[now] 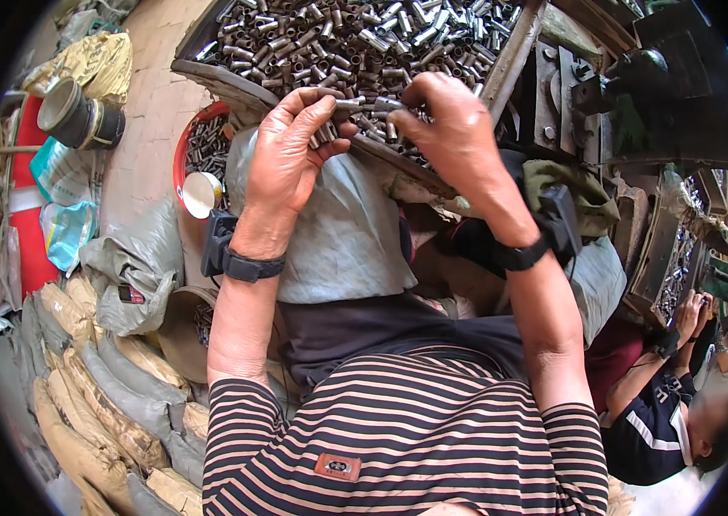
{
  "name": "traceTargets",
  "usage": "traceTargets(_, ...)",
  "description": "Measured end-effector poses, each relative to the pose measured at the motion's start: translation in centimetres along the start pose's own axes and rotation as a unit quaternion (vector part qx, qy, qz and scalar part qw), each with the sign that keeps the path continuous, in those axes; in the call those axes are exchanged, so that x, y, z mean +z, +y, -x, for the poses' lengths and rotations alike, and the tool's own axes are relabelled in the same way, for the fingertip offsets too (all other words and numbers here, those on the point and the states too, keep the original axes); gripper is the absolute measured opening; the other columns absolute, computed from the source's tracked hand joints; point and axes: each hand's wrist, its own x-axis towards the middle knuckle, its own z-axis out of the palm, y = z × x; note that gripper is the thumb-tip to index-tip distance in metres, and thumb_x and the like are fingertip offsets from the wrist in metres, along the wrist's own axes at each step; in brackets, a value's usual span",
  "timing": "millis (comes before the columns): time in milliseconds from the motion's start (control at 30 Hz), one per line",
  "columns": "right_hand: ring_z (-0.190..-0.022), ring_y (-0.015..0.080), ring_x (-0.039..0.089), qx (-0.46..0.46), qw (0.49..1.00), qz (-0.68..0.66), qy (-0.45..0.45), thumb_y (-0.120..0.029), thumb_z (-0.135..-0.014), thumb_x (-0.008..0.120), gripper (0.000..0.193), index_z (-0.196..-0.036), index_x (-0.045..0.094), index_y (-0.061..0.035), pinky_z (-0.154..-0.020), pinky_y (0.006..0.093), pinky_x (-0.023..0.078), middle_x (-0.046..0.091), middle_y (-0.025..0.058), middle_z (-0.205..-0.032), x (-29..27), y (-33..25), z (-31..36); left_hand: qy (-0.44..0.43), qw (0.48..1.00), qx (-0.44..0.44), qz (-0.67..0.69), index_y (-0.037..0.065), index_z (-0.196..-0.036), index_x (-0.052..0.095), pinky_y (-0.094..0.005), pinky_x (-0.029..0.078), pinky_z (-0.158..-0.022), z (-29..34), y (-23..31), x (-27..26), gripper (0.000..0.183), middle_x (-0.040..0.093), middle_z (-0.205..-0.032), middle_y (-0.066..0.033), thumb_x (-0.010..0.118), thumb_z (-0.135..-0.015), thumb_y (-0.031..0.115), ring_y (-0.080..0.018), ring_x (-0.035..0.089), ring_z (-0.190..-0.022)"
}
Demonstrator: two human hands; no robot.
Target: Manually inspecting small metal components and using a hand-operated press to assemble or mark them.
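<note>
While the left hand [285, 155] grips a metal sleeve [348, 104] in its fingers, long axis running sideways toward the right hand [457, 125], the latter's fingers seem to pinch a second sleeve [388, 103] near its free end.

A wooden-rimmed tray [514, 62] holds a loose heap of short metal tubes [321, 53] (some shiny, others dull brown).

Tubes [321, 52] in tray [516, 56], basin [180, 159] left
</note>
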Motion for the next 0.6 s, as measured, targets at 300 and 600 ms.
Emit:
traceTargets(300, -0.07, 0.0256, 0.063, 0.054, 0.997, 0.053, -0.027, -0.017, -0.079, 0.069, 0.017, -0.088, 0.064, -0.0027, -0.064, 0.0329, 0.049, 0.064, 0.0121, -0.075, -4.1, 2.5, -1.5, 0.0, 1.0, -0.002, -0.003, 0.008, -0.106, 0.058, -0.0265, 0.057, -0.063, 0.2, -0.5, 0.1, 0.015, 0.066, -0.095, -0.0058, 0.057, -0.092, 0.013, -0.0161, 0.066, -0.079)
traceTargets(600, -0.077, 0.0318, 0.062, 0.059, 0.997, -0.007, 0.041, -0.015, -0.079, 0.066, 0.012, -0.083, 0.065, -0.0039, -0.07, 0.0369, 0.049, 0.064, 0.0128, -0.079, -4.5, 4.5, 0.2, 0.007, 1.0, -0.011, -0.014, 0.007, -0.101, 0.058, -0.0248, 0.054, -0.06, 0.2, -0.6, 1.4, 0.012, 0.064, -0.09, -0.003, 0.058, -0.091, 0.013, -0.014, 0.065, -0.074)
